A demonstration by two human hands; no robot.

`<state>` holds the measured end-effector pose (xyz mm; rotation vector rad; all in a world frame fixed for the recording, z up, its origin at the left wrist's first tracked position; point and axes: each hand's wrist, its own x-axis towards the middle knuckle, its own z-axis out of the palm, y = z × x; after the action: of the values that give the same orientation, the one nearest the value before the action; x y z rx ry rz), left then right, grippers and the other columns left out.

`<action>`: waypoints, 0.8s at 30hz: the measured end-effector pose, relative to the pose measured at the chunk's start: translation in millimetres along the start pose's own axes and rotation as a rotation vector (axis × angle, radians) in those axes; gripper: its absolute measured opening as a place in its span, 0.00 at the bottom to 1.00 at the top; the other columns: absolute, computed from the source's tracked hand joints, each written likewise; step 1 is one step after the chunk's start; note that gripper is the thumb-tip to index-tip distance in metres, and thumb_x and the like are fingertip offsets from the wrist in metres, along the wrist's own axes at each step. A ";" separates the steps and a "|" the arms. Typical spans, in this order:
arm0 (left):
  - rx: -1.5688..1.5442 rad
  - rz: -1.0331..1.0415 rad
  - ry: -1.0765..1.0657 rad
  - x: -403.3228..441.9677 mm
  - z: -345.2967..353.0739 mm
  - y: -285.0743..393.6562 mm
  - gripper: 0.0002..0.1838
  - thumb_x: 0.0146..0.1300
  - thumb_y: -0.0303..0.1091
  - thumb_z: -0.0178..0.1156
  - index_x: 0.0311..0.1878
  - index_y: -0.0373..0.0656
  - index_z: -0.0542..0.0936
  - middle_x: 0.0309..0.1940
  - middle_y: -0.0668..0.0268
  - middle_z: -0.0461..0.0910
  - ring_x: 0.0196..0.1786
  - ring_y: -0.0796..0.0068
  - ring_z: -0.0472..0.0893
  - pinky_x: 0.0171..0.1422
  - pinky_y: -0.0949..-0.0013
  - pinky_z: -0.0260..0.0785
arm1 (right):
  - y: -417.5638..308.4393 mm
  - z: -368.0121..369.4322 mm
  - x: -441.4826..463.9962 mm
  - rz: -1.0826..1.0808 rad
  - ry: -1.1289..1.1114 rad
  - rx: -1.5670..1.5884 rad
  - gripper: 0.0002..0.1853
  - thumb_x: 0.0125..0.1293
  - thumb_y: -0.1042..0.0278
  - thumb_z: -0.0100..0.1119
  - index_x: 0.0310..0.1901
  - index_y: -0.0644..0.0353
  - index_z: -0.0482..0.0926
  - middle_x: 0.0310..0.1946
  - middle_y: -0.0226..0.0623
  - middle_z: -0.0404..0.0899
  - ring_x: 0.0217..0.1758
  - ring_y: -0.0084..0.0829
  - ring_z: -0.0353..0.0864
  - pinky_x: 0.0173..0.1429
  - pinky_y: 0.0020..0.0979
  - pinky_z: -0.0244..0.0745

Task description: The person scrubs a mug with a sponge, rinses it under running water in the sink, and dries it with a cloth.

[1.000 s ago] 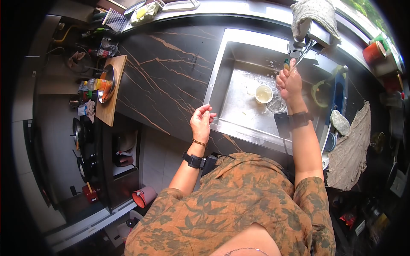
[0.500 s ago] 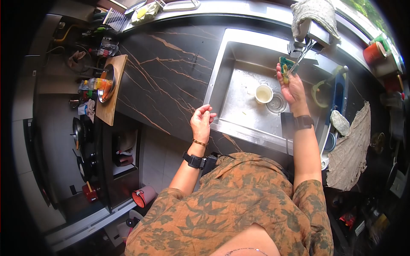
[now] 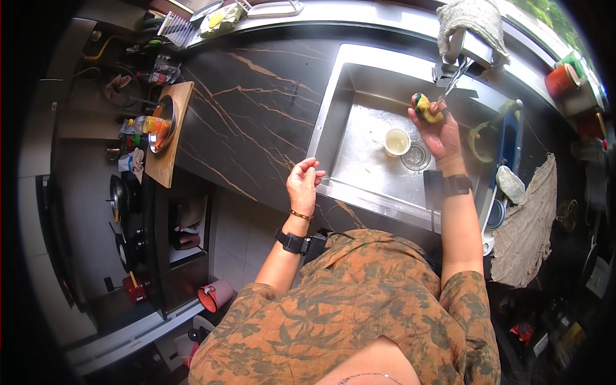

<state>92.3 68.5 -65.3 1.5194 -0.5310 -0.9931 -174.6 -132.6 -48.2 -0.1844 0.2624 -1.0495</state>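
Under the running water of the tap (image 3: 457, 78), my right hand (image 3: 441, 136) holds a yellow and green sponge (image 3: 428, 109), its fingers curled round it. Below that hand lies the steel sink (image 3: 359, 154), where a white cup (image 3: 396, 142) stands beside the round drain (image 3: 416, 156). At the sink's left front edge is my left hand (image 3: 303, 181), fingers loosely bent and thumb near them; whether it pinches anything small is not clear.
A grey cloth (image 3: 527, 224) and a white cloth lump (image 3: 511, 185) lie right of the sink. On the left, a wooden board (image 3: 169, 138) carries a metal bowl. A cloth (image 3: 471, 27) drapes over the tap's top. A pink bucket (image 3: 216, 296) stands below.
My right hand first was closed up near the tap, then opened with the sponge spread in it, and now has the sponge folded in its curled fingers. My left hand has stayed put.
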 end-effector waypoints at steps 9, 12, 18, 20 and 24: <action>0.008 -0.011 0.000 0.3 3.6 2.4 0.11 0.67 0.27 0.53 0.51 0.39 0.74 0.44 0.66 0.78 0.37 0.79 0.81 0.41 0.78 0.74 | 3.7 -13.7 7.3 -0.045 0.109 -0.197 0.11 0.67 0.67 0.56 0.48 0.60 0.73 0.39 0.35 0.75 0.40 0.27 0.75 0.43 0.25 0.75; 0.000 -0.011 -0.002 1.1 3.2 0.2 0.11 0.67 0.27 0.53 0.51 0.39 0.74 0.43 0.66 0.78 0.37 0.79 0.81 0.40 0.78 0.74 | 6.4 -5.8 10.0 -0.061 0.190 -0.169 0.11 0.66 0.62 0.58 0.44 0.58 0.74 0.34 0.31 0.73 0.34 0.24 0.72 0.32 0.23 0.69; 0.002 -0.017 -0.003 1.9 5.1 0.5 0.10 0.67 0.27 0.53 0.51 0.39 0.74 0.43 0.67 0.78 0.37 0.79 0.81 0.40 0.78 0.73 | 10.8 4.8 15.1 -0.158 0.392 -0.437 0.07 0.65 0.66 0.60 0.33 0.58 0.74 0.18 0.25 0.67 0.15 0.20 0.61 0.17 0.22 0.57; 0.005 -0.019 -0.001 1.7 6.5 2.6 0.10 0.67 0.27 0.53 0.51 0.39 0.75 0.43 0.67 0.78 0.37 0.79 0.81 0.39 0.79 0.73 | 14.3 7.3 15.4 -0.203 0.399 -0.468 0.08 0.64 0.67 0.61 0.31 0.58 0.73 0.16 0.24 0.63 0.13 0.18 0.58 0.15 0.21 0.54; 0.004 -0.019 -0.001 1.9 9.0 3.7 0.10 0.67 0.26 0.52 0.50 0.39 0.75 0.43 0.67 0.78 0.37 0.79 0.81 0.39 0.80 0.71 | 17.1 18.1 14.1 -0.235 0.423 -0.556 0.11 0.63 0.64 0.62 0.29 0.56 0.71 0.15 0.22 0.59 0.12 0.16 0.56 0.15 0.20 0.52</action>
<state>86.7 61.1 -61.8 1.5304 -0.5207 -1.0084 -148.3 -136.1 -37.4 -0.5023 0.9357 -1.2248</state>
